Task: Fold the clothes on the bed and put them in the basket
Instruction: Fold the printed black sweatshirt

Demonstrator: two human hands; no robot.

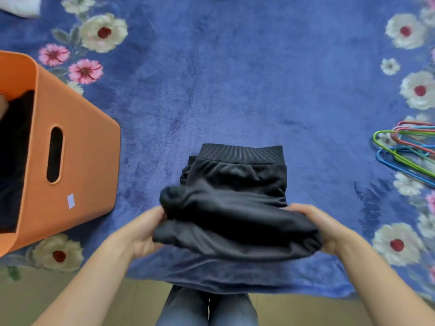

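On the blue flowered bed [235, 78], an orange basket [77, 142] is sitting at nine o'clock, holding dark cloth. At six o'clock a person is lifting a folded black garment [235, 208], left hand [141, 231] and right hand [322, 227] curling their fingers round its sides. That is likely the surest hold on so soft and light a bundle. Coloured hangers [404, 149] are lying at three o'clock.

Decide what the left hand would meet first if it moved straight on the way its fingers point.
The folded dark garment: the left hand grips its near left edge, fingers pointing into the fabric, so nothing seems to lie between.
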